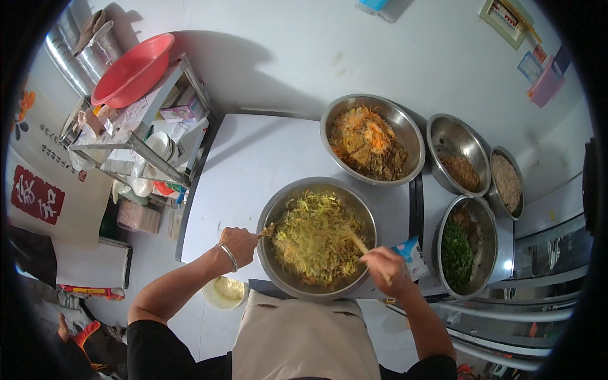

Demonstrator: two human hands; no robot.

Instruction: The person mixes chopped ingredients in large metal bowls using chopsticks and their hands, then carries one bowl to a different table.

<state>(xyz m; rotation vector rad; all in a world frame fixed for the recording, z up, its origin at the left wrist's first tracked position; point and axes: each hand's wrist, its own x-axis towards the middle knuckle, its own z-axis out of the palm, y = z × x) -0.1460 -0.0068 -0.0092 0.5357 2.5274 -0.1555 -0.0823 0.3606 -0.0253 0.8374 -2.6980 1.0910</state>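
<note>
A large stainless steel bowl [265, 278] stands at the near edge of the table, holding shredded yellow-green vegetables [316, 237]. My left hand [239, 247], with a bangle at its wrist, is closed at the bowl's left rim around a utensil whose end, with brown food on it, points over the rim; the utensil is mostly hidden. In my right hand [387, 270] is a wooden stick-like utensil [359, 242], its far end in the vegetables. A blue and white packet [412, 256] lies just beyond my right hand.
Behind stands a steel bowl [327, 152] of shredded carrot and brown mix. Smaller steel bowls [439, 175] with other ingredients, one holding chopped greens [457, 254], stand right. A metal shelf rack [159, 161] with a red basin [135, 71] is at left. A pale tub [209, 297] sits below the table's edge.
</note>
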